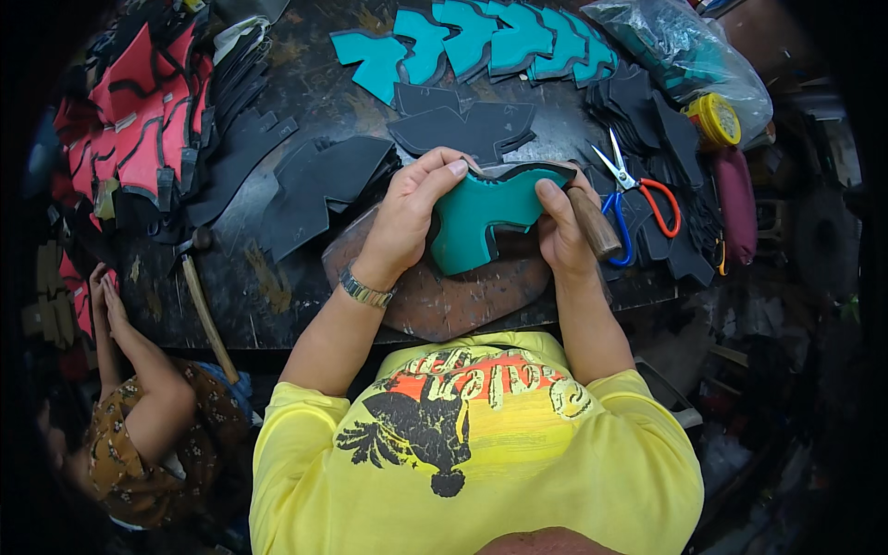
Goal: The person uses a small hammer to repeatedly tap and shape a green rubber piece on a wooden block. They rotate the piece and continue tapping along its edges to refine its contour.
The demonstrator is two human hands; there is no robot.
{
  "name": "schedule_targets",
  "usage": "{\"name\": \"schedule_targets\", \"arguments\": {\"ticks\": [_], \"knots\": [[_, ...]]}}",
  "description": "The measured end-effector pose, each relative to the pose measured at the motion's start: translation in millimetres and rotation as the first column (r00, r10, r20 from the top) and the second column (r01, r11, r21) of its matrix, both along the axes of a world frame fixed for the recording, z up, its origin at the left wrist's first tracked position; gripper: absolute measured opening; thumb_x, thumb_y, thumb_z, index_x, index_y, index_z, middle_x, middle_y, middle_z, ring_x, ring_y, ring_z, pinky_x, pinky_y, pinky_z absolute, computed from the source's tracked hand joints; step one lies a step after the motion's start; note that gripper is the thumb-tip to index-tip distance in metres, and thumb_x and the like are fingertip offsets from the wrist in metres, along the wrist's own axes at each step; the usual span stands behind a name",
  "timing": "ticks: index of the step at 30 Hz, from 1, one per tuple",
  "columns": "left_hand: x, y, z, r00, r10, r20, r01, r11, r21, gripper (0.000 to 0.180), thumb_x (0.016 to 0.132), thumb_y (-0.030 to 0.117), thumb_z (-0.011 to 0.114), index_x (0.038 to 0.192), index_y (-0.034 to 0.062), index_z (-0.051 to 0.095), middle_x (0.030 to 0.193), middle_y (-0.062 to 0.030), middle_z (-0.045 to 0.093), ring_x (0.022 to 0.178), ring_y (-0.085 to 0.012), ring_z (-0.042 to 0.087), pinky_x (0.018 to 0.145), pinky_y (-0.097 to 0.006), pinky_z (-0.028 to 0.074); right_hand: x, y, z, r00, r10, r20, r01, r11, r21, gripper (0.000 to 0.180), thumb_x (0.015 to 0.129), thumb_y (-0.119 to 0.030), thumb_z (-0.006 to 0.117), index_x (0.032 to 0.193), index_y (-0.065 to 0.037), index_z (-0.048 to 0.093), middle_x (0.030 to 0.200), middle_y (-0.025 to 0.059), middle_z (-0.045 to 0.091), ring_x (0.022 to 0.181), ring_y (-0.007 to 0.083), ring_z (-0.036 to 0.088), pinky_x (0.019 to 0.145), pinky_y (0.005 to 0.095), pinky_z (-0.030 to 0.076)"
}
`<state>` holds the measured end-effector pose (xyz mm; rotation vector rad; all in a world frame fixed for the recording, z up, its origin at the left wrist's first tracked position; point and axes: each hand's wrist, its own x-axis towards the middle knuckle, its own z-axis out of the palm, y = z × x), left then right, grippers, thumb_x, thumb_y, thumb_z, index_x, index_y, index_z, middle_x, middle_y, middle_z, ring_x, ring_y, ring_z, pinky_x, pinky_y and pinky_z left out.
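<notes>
At the near edge of a dark, scuffed workbench (305, 102), a person in a yellow printed shirt bends over a rounded brown work slab (444, 301), and everything else can be placed from that slab. Just above the slab's far half, both hands grip a teal cut leather piece (476, 217), curved like part of a shoe upper, with a dark lining edge showing along its top. The left hand (407, 217), a metal watch at its wrist, is closed on the piece's left end, thumb pressed along the upper rim. The right hand (560, 231) pinches the right end and also holds a brown wooden tool handle (594, 224) against the palm; the tool's head is hidden. The step in hand looks like folding or pressing the piece's edge, and the next move would seem to call for steady thumb pressure along the curve. Both forearms rise from the lower edge, elbows out, wrists bent inward. Beyond the slab lie black cut pieces (462, 125), then a row of teal ones (499, 42). Right of it rest scissors (638, 190) with orange and blue handles. Left of it lies a hammer (205, 310), and beyond that red pieces (139, 111). Another person's hands (104, 291) reach up at far left.
</notes>
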<state>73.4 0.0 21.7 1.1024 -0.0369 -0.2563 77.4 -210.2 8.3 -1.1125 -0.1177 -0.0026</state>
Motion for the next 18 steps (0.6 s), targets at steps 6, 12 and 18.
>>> {"name": "schedule_targets", "arguments": {"ticks": [6, 12, 18], "knots": [[-4.3, -0.2, 3.5, 0.999, -0.034, 0.007, 0.035, 0.998, -0.047, 0.016, 0.104, 0.016, 0.061, 0.114, 0.0044, 0.067, 0.104, -0.0014, 0.071, 0.096, -0.0065, 0.065, 0.087, -0.025, 0.052, -0.1, -1.3, 3.7, 0.998, -0.009, -0.055, 0.013, 0.997, 0.074, 0.019, 0.096, -0.016, 0.077, 0.107, -0.003, 0.069, 0.097, 0.0031, 0.072, 0.086, 0.0099, 0.066, 0.083, 0.0258, 0.053], [-5.5, 2.6, 1.3, 0.994, -0.044, -0.099, 0.029, 0.989, -0.142, 0.011, 0.1, 0.011, 0.067, 0.108, 0.0022, 0.068, 0.095, 0.0027, 0.067, 0.084, -0.0017, 0.058, 0.074, -0.019, 0.045, -0.1, -2.9, 5.2, 0.994, -0.05, -0.099, 0.057, 0.995, 0.079, 0.015, 0.097, -0.016, 0.076, 0.104, -0.005, 0.067, 0.096, 0.0029, 0.072, 0.084, 0.0084, 0.066, 0.08, 0.0247, 0.054], [-5.4, 4.7, 3.1, 0.993, -0.051, -0.103, 0.036, 0.989, -0.143, 0.011, 0.101, 0.01, 0.068, 0.108, 0.002, 0.068, 0.094, 0.0042, 0.066, 0.082, -0.0005, 0.056, 0.071, -0.018, 0.042, -1.0, -2.5, 6.5, 0.991, -0.054, -0.119, 0.063, 0.996, 0.07, 0.016, 0.097, -0.016, 0.075, 0.104, -0.005, 0.067, 0.095, 0.0029, 0.072, 0.085, 0.0084, 0.066, 0.08, 0.0247, 0.054]]}}
